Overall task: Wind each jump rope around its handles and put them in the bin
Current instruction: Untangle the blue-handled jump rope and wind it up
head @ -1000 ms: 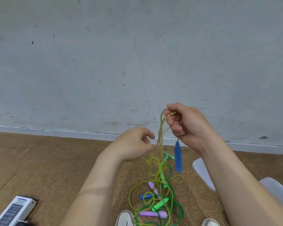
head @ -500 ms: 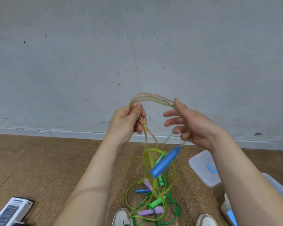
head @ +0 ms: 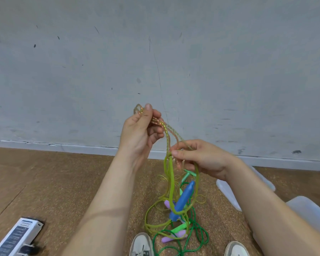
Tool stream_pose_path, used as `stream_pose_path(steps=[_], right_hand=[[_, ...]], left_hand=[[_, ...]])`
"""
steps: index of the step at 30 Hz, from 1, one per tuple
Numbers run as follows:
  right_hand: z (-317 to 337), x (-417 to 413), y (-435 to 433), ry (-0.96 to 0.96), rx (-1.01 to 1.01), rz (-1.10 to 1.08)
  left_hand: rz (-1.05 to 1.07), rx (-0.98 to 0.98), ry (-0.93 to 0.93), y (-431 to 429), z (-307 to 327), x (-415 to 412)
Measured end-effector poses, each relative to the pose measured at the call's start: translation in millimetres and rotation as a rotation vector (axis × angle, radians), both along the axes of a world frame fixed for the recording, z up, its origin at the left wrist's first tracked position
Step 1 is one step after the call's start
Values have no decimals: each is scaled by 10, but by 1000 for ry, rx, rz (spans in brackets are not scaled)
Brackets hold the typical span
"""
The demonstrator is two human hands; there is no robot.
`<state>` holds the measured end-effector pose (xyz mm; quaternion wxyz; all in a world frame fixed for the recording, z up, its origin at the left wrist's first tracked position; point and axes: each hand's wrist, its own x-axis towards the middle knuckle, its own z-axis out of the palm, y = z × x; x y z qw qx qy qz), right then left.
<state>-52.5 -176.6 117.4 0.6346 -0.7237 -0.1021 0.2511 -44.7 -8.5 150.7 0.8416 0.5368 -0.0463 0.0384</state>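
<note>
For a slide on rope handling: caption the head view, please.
Left hand and right hand pinch a yellow jump rope, its blue handle dangling over tangled ropes on the floor.

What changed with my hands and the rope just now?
The left hand rose and took the folded top of the yellow jump rope, which the right hand held before. The right hand dropped and pinches the strands lower down. The blue handle hangs farther below it. The floor tangle stayed put.
</note>
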Motion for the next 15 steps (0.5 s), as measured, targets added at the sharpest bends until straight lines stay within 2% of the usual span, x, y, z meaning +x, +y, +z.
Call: stream_pose_path(steps=[3, 6, 9, 12, 15], right_hand=[[34, 13, 14, -42, 12, -60], [80, -6, 88, -231, -58, -76], [62, 9, 197, -359, -74, -244], [66, 36, 218, -255, 22, -290], [104, 56, 175, -156, 111, -307]], left_hand=[[-5, 58, 10, 63, -14, 2], [-25, 196, 1, 16, -22, -23], [-59, 296, -71, -41, -18, -35], [-51, 491, -143, 19, -42, -21], [-118, 601, -78, 79, -113, -47]])
